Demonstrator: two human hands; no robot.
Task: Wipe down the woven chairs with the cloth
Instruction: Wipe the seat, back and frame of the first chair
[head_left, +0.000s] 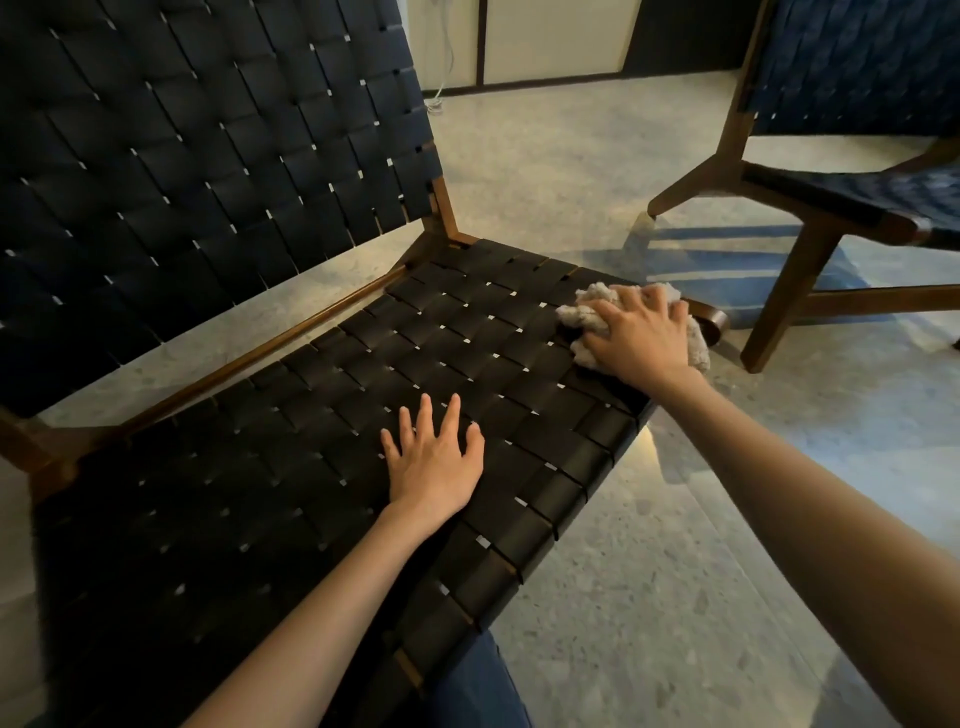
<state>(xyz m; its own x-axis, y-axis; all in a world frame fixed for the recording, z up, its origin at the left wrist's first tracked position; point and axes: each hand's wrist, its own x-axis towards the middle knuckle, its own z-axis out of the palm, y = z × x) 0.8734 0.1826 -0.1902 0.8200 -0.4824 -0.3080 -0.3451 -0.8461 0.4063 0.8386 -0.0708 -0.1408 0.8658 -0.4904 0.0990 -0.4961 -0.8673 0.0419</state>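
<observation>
Pressing a bunched pale cloth (583, 313) onto the front right corner of the nearer chair's (208, 156) woven seat (415, 353), the right hand (641, 335) curls its fingers over the wad, covering most of it; the fingertips are hidden on its far side. The left hand (434, 465) lies flat mid-seat, fingers straight and spread, holding nothing. A second chair (841, 73) stands well apart at upper right, cut off by the frame edges, its weave blurred; the nearer chair's top and left side are also cropped.
</observation>
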